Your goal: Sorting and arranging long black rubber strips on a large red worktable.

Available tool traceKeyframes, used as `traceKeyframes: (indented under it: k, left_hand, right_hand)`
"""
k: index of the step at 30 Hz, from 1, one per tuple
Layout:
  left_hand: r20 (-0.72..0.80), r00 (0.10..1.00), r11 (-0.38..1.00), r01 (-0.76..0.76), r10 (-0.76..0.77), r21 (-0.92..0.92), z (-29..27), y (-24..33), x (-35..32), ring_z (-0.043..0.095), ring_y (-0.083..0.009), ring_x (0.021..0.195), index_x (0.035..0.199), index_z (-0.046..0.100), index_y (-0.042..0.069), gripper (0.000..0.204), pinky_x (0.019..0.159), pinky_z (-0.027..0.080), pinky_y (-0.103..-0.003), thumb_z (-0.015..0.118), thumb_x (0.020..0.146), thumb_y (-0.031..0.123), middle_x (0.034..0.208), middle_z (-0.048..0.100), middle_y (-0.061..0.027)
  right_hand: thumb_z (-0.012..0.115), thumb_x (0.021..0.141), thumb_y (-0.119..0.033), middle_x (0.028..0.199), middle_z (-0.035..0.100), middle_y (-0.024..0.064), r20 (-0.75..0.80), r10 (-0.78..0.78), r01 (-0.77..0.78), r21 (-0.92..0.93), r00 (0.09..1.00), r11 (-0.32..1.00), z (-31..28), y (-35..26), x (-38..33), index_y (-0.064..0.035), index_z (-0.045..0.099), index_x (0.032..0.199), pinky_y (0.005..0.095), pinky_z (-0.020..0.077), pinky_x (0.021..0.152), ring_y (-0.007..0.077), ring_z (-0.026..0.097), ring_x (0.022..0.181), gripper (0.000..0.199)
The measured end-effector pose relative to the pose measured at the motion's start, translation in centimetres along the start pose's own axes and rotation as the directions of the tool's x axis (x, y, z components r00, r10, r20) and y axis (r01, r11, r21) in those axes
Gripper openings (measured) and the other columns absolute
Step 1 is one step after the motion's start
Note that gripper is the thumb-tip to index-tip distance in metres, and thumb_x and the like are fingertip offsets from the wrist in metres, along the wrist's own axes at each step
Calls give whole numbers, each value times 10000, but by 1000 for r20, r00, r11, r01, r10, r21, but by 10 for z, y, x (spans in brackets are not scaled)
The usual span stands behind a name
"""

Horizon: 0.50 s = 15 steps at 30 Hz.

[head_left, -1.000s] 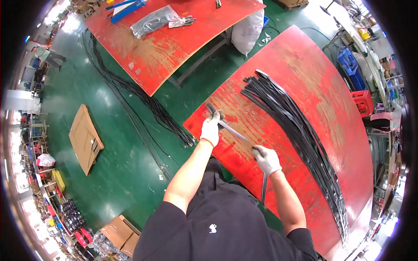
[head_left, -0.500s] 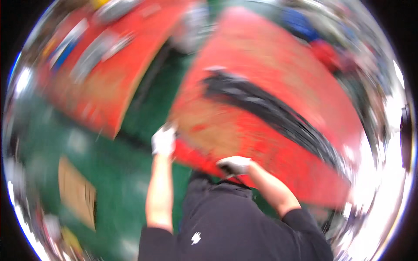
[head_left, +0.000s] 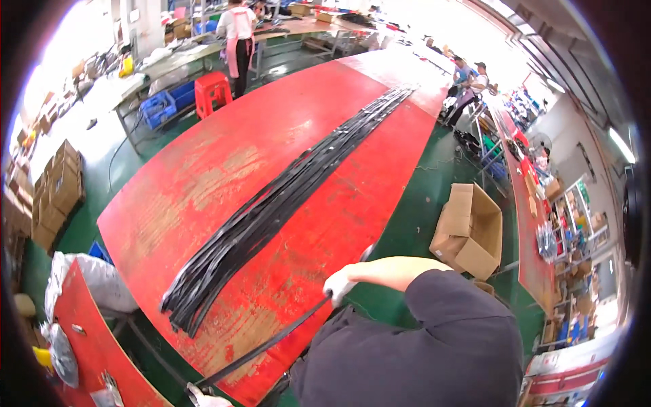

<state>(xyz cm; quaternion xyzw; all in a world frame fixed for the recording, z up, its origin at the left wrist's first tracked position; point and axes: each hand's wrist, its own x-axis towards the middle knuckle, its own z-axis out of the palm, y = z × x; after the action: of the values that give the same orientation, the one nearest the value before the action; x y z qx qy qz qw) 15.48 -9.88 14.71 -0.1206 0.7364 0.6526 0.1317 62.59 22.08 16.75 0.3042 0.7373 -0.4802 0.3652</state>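
Observation:
A narrow black strip [head_left: 271, 340] stretches at a slant above the near end of the red table [head_left: 352, 224]. At the lower edge of the picture my left hand [head_left: 207, 399], in a white glove and partly cut off, is closed on the strip's near-left part. Farther right, beside the table's right edge, my gloved right hand [head_left: 338, 285] grips the same strip. Beyond the hands lies a long bundle of black strips [head_left: 271, 203], running lengthwise along the tabletop, its near ends slightly fanned.
An open cardboard box [head_left: 468, 227] stands on the green floor at right. A smaller red table [head_left: 88, 339] with plastic bags is at lower left. A red stool [head_left: 213, 93] and a person [head_left: 237, 41] are beyond the far left edge; other people [head_left: 468, 81] work at far right.
My view has swung so the table now runs away from me. The black strip now shows stretched between my hands, and my left hand sits lower in the picture. The earlier frame is blurred.

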Motion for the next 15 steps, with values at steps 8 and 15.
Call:
traceKeyframes:
  k: [8,15]
  left_hand:
    - [96,924,837,-376,369,398,-19,16,13,706,-324,932,1196,764,9,369,834,571,-412,704,998,315,1109,766,-203]
    - [68,953,904,-302,296,302,9,29,2,698,-260,911,1173,737,-84,419,876,572,-409,693,1021,304,1173,742,-188]
  right_hand:
    - [648,813,-247,984,773,103,-661,168,-460,-296,731,837,-20,148,-165,-198,752,1051,493,568,831,347,736,970,264]
    - [663,833,-207,890,748,45,-869,-129,-548,-410,478,729,-101,130,-187,-219,726,955,451,518,763,293,723,875,138]
